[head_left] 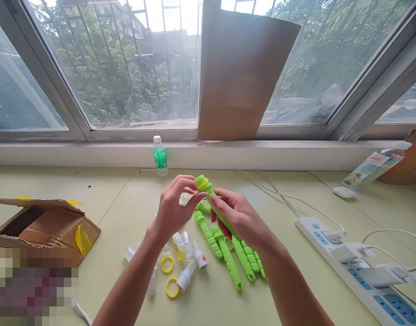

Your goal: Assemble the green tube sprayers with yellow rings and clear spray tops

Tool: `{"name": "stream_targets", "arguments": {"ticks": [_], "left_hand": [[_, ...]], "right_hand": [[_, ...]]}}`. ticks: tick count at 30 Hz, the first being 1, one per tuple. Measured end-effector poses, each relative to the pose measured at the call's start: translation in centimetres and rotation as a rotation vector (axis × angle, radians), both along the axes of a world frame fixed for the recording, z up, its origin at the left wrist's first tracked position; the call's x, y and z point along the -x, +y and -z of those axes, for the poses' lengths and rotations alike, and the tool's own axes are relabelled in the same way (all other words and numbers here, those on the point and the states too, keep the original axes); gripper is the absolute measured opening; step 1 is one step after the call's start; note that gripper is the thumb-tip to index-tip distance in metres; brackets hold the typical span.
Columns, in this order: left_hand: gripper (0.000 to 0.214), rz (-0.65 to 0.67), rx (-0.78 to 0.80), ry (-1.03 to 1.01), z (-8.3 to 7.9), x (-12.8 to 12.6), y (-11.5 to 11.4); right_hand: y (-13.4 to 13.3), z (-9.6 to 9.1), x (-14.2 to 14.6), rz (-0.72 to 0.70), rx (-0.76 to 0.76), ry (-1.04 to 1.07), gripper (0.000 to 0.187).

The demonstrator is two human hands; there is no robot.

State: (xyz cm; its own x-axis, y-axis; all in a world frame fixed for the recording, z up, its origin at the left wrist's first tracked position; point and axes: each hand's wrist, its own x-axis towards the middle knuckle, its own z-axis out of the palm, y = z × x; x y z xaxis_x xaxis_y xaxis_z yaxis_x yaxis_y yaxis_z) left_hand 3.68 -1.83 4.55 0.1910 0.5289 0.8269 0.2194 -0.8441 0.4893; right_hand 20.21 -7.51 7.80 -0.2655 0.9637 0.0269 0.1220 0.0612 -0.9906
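My right hand is wrapped around the body of a bright green plastic handle with a threaded end, tilted up to the left. On its neck, just below the thread, sits a yellow ring. The thumb and fingers of my left hand are closed at that ring. Several more green threaded handles lie on the table under my right hand. Below my left hand are loose yellow rings, clear plastic tubes and white-ended pieces, one with a red mark. My left forearm hides part of this pile.
An open cardboard box with yellow tape stands at left. A bottle with a green label is at the sill. To the right lie a power strip with plugs and cables, a white adapter and a leaning bottle.
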Motion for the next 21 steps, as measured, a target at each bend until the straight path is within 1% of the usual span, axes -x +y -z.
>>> {"name": "stream_targets", "arguments": {"ticks": [5, 8, 14, 18, 21], "left_hand": [[0.016, 0.041, 0.005, 0.002, -0.4, 0.2, -0.5], [0.020, 0.072, 0.011, -0.001, -0.6, 0.4, -0.6], [0.024, 0.103, 0.025, 0.033, -0.7, 0.8, -0.6], [0.032, 0.133, 0.031, 0.068, -0.9, 1.1, -0.5], [0.031, 0.140, 0.041, 0.073, -0.9, 1.2, -0.4]], "right_hand": [[0.0, 0.4, -0.3, -0.041, 0.019, 0.107, 0.033], [-0.1, 0.3, -0.3, -0.062, 0.039, 0.146, 0.033], [-0.3, -0.5, -0.1, -0.071, 0.096, 0.162, 0.030], [-0.3, -0.5, 0.0, -0.070, 0.106, 0.166, 0.030], [-0.2, -0.5, 0.2, -0.065, 0.104, 0.162, 0.030]]}}
